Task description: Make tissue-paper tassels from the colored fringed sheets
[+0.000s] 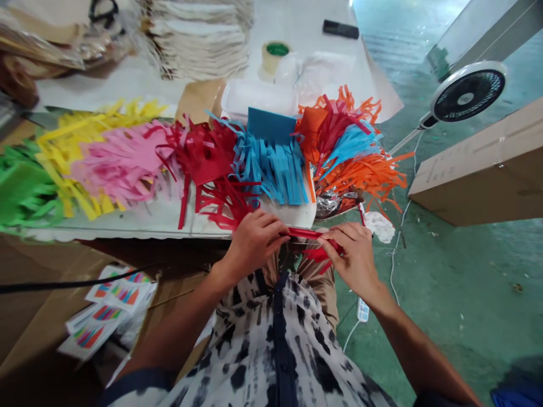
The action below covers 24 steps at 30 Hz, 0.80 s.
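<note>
Over my lap, just off the table's front edge, a red tissue-paper tassel (306, 233) is stretched between my hands, its middle twisted narrow. My left hand (255, 240) pinches its left end, with red fringe strips (227, 203) spreading beyond onto the table. My right hand (353, 253) is closed on the right end, where more red strips hang below the fingers. Nearest on the table lie fringed blue paper (275, 169) and a red fringed bundle (207, 150).
Pink (123, 158), yellow (63, 135) and green (25, 186) fringed paper lies leftward. Orange tassels (365, 175) fill the table's right end. Behind are a tape roll (271, 59) and stacked pale sheets (199, 39). A fan (466, 96) and a carton (479, 169) stand right.
</note>
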### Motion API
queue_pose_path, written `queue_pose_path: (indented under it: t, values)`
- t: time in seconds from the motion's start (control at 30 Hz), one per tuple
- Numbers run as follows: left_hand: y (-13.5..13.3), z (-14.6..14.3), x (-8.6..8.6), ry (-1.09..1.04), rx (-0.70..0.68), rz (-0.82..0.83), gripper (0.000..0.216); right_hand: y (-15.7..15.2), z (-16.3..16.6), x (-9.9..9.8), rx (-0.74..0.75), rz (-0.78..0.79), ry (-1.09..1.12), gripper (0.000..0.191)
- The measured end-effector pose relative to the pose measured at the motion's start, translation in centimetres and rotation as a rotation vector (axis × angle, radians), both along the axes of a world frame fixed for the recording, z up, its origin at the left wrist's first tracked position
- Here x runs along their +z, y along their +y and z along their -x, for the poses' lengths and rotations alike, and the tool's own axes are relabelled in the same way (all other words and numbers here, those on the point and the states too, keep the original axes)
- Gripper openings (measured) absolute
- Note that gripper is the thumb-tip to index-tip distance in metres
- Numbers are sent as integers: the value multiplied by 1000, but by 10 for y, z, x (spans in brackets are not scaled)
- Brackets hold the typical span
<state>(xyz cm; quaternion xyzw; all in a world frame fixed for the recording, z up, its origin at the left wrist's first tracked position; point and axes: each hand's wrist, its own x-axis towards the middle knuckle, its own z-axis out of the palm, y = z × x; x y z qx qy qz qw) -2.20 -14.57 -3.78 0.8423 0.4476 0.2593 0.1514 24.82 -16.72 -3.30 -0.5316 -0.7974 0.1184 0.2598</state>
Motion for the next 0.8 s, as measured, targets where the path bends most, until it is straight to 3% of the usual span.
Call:
queue_pose_path:
  t: [0.17, 0.43, 0.57, 0.67, 0.8]
  values:
    - [4, -3, 1, 31, 63, 47, 22, 4, 3, 2, -40, 44, -39, 25]
    - [9, -17, 3, 223, 134, -68, 17, 12, 9, 7, -79, 84, -207, 23]
    - [8, -21, 3, 284, 138, -139, 14, 2, 17, 6, -130, -71, -315, 16]
    - [5, -24, 0, 244, 134, -214, 12, -8, 21, -2, -19, -272, -303, 20]
    - [2, -19, -4, 161, -65, -300, 18, -15, 17, -13, 79, -344, -264, 27]
